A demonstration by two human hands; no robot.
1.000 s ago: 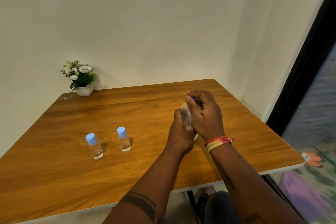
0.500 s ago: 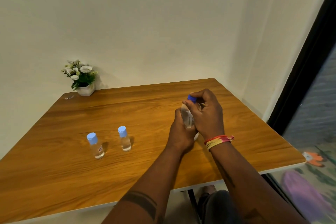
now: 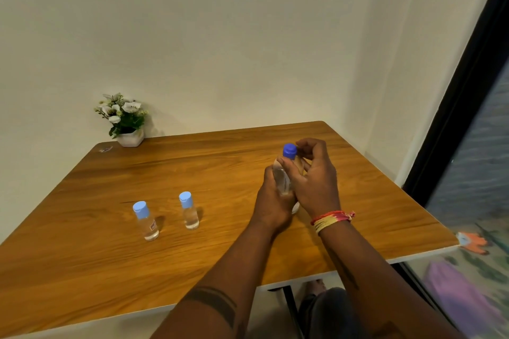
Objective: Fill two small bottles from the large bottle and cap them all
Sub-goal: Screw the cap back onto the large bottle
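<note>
The large clear bottle [image 3: 281, 179] stands on the wooden table [image 3: 82, 270] right of centre, with a dark blue cap [image 3: 289, 150] on its neck. My left hand [image 3: 272, 201] is wrapped around its lower body. My right hand [image 3: 314, 179] lies against its right side, thumb across the shoulder and fingers curled just beside the cap, not covering it. Two small clear bottles, each with a light blue cap on, stand upright to the left: one [image 3: 146, 221] further left and nearer me, the other [image 3: 189, 211] closer to the centre.
A small white pot of white flowers [image 3: 125, 121] sits at the table's far left corner by the wall. A scrap of something [image 3: 106, 149] lies near it. The table's right edge meets a dark door frame [image 3: 454, 107].
My right hand has come off the top of the large bottle, sliding down and to the right, so the dark blue cap now shows fully. The left hand has stayed on the bottle.
</note>
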